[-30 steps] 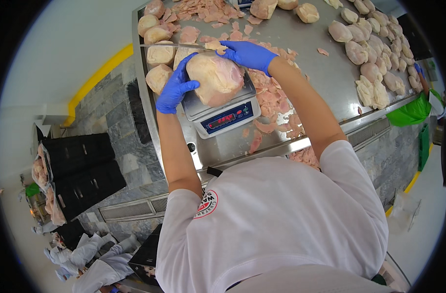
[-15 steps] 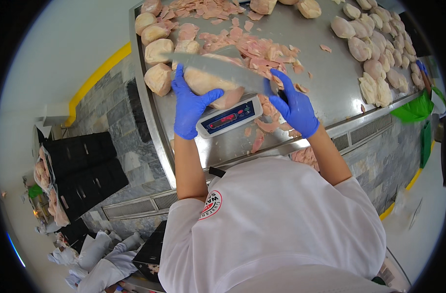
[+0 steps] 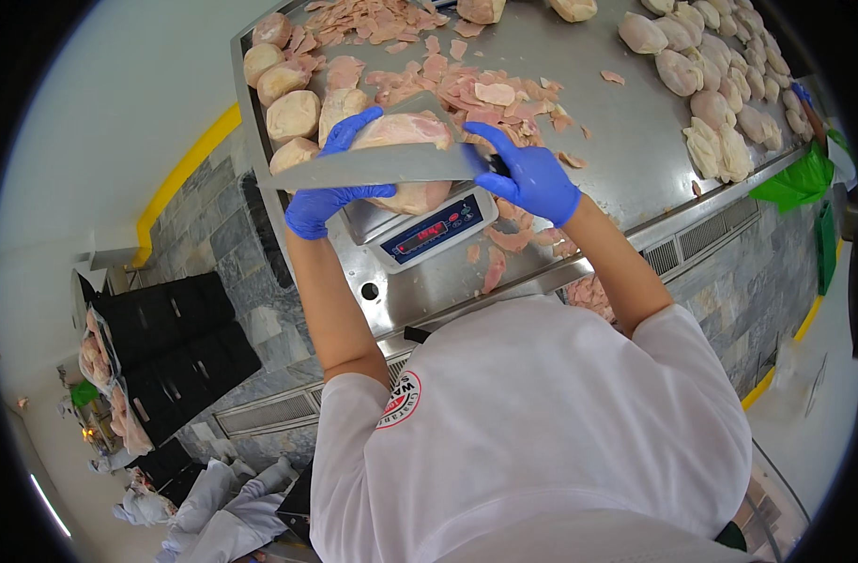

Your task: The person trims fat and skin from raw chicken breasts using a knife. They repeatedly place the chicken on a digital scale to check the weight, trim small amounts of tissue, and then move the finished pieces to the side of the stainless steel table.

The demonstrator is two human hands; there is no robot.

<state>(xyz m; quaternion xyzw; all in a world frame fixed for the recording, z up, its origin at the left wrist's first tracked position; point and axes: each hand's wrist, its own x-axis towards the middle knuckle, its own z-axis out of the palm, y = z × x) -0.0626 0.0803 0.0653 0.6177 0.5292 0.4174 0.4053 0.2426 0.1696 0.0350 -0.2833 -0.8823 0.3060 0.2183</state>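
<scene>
A: Where is the large, rounded, pale pink piece of meat [image 3: 408, 129]?

B: Over the platform of the white scale with a dark blue panel and a lit red display [image 3: 436, 231], on the stainless-steel tabletop [image 3: 603, 127].

A: How is the blue-gloved left hand [image 3: 324, 206] set?

B: Spread around the meat's left side, with the fingers at its upper edge and the thumb lower down.

A: And the blue-gloved right hand [image 3: 534, 183]?

B: It's closed around the black handle of a long steel knife [image 3: 382, 167]. The blade points left, crossing in front of the meat and the left hand. I can't tell whether it touches either.

A: What lies about them?

B: Thin pink meat slices [image 3: 462, 92] scatter just beyond the scale, rounded pale pieces [image 3: 293, 116] line the tabletop's left edge, and a heap of smooth pale cuts [image 3: 715, 80] sits well apart, to the right.
</scene>
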